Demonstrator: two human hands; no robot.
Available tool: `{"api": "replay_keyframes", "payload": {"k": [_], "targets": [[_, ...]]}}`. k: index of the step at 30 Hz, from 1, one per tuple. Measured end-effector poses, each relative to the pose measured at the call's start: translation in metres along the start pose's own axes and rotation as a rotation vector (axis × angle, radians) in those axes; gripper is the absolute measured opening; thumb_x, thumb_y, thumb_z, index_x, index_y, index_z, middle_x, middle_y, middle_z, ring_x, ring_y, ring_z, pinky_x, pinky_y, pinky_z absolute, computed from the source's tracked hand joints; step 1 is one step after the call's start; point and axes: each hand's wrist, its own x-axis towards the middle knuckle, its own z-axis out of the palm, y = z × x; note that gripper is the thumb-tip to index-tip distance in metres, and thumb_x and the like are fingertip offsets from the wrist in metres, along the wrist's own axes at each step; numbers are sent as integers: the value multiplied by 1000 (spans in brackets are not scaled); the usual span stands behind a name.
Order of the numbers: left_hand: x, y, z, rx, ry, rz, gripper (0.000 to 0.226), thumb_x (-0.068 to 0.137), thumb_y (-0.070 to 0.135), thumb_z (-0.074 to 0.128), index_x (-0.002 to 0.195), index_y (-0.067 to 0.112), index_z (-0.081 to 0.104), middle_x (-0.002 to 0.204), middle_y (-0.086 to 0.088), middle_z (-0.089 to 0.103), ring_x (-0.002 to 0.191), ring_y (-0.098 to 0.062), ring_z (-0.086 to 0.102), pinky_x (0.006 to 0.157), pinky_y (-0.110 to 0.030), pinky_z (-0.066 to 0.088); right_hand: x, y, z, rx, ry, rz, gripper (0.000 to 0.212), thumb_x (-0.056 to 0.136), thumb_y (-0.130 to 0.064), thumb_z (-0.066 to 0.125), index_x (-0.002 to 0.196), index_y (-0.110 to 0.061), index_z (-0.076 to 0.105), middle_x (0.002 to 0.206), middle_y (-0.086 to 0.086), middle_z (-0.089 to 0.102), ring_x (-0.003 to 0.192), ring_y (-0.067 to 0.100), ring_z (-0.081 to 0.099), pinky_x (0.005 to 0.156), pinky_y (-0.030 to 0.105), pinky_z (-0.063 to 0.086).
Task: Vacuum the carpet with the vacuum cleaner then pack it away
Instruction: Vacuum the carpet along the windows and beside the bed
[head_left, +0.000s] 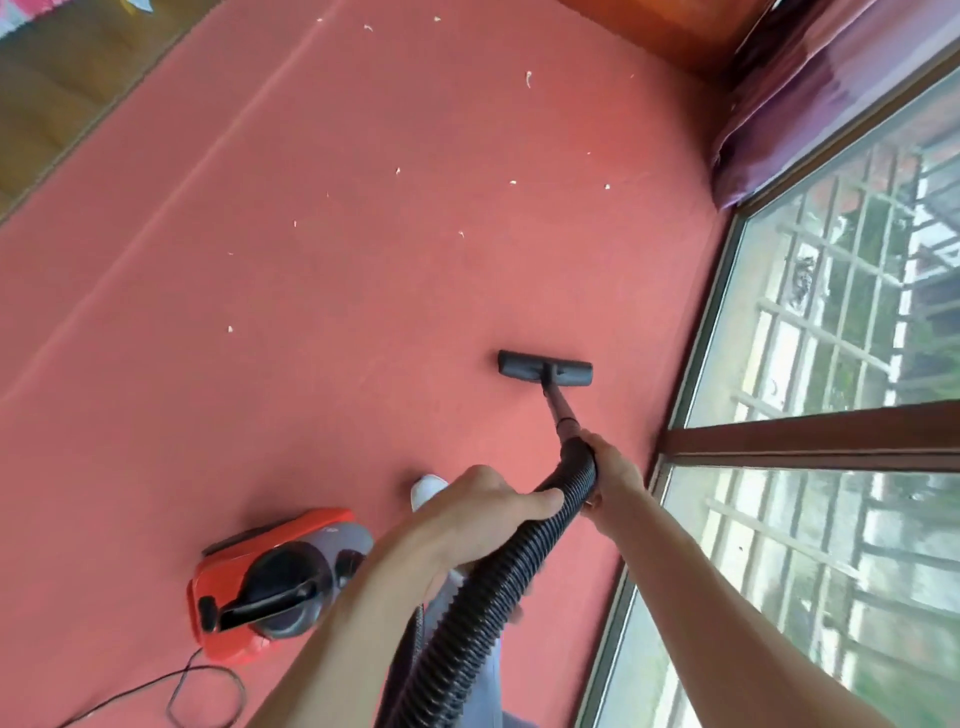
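Note:
A red canister vacuum cleaner (280, 577) sits on the pink-red carpet (337, 291) at lower left. Its black ribbed hose (498, 587) rises to a black wand (558, 405) ending in a flat black floor head (544, 368) resting on the carpet. My left hand (467, 519) grips the hose from above. Farther up, my right hand (613, 467) holds the hose where it joins the wand. Several white scraps (513, 182) lie scattered on the carpet beyond the floor head.
A large window with a dark wooden frame (810, 436) runs along the right. A purple curtain (810, 98) hangs at upper right. Wooden floor (67, 104) borders the carpet at upper left. The vacuum's black cord (197, 691) loops at the bottom left. My white shoe (427, 488) shows beside the vacuum.

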Motion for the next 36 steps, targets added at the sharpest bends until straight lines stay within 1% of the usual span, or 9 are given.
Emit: {"api": "replay_keyframes", "payload": {"k": [3,8,12,14,23,26,29,33,36], "targets": [[-17,-24,28,109,0,-13,55,87,42,73,100,-10,63,77,-19,67,63,-32,65,58,-44,62,-20,35,-36,43,46,36,23,80,-25,72,85,-6,62,76,16,63,68,28,59,68,36,49],[-44,-63,43,245,-5,-36,57,79,49,74,87,-8,68,67,-14,65,61,-33,66,69,-57,61,-50,99,-71,159,47,114,19,88,-24,64,84,-6,60,63,13,57,52,22,51,51,28,43],[-51,-94,41,305,-84,-81,55,87,46,71,100,-7,67,90,-28,73,62,-31,66,66,-45,60,-55,148,-82,252,83,145,22,84,-22,67,84,-1,62,59,14,58,52,24,50,55,31,42],[-47,-107,37,323,-97,-79,55,86,48,71,95,-6,68,87,-25,74,62,-28,66,67,-43,60,-53,162,-79,285,100,120,23,83,-21,67,82,1,63,61,15,58,53,24,50,56,32,40],[-27,-129,28,348,3,-12,53,85,51,68,78,-1,64,61,-7,65,53,-26,65,69,-54,62,-39,159,-46,324,37,33,30,92,-30,62,98,-1,60,57,11,67,47,18,64,53,31,48],[-40,-121,22,356,-54,19,52,82,53,70,75,2,67,67,-11,72,61,-29,71,75,-51,62,-51,156,-48,319,34,39,28,90,-25,63,98,1,60,60,14,64,45,21,61,45,28,46],[-52,-115,12,390,-158,35,57,79,58,70,85,2,71,89,-18,75,76,-28,75,86,-51,59,-68,163,-58,341,-51,85,24,90,-24,62,94,-1,62,65,14,63,52,21,59,49,30,46],[-52,-113,10,428,-207,10,60,78,60,71,89,1,70,78,-8,73,70,-19,69,90,-50,57,-67,177,-64,372,-97,89,24,90,-26,60,94,-3,63,68,12,64,55,19,60,53,31,46],[-42,-116,20,453,-123,14,64,78,61,70,88,-2,65,71,-4,66,63,-19,65,85,-49,57,-51,172,-61,358,-101,66,25,90,-28,61,95,-3,62,69,11,64,56,19,61,56,31,46]]}}
